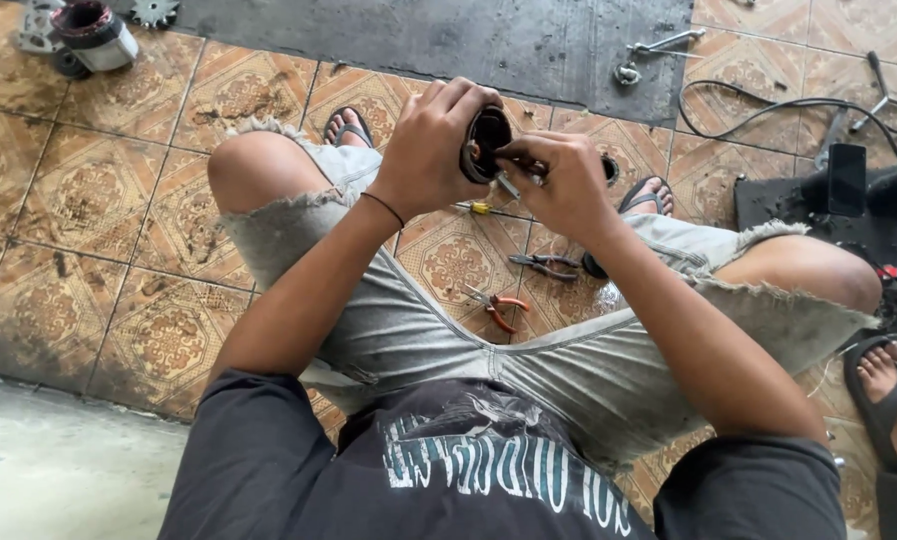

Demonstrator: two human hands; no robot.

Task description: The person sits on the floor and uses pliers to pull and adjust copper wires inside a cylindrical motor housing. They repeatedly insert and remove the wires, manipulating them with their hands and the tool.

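Part: a dark round part (486, 140) is held above the knees, over the tiled floor (98, 200).
Left hand (433, 150): closed around its left side.
Right hand (558, 180): fingertips pinched at its right edge.
Axis: cannot be told.
Pliers (496, 303): laid on the floor below.

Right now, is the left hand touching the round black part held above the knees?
Touching. The head view shows the left hand wrapped around the round black part, fingers curled over its top edge, no gap visible.

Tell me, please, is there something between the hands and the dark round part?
Nothing visible. The left hand grips the dark round part directly, and the right hand touches it from the other side. The pliers lie apart on the tiled floor below.
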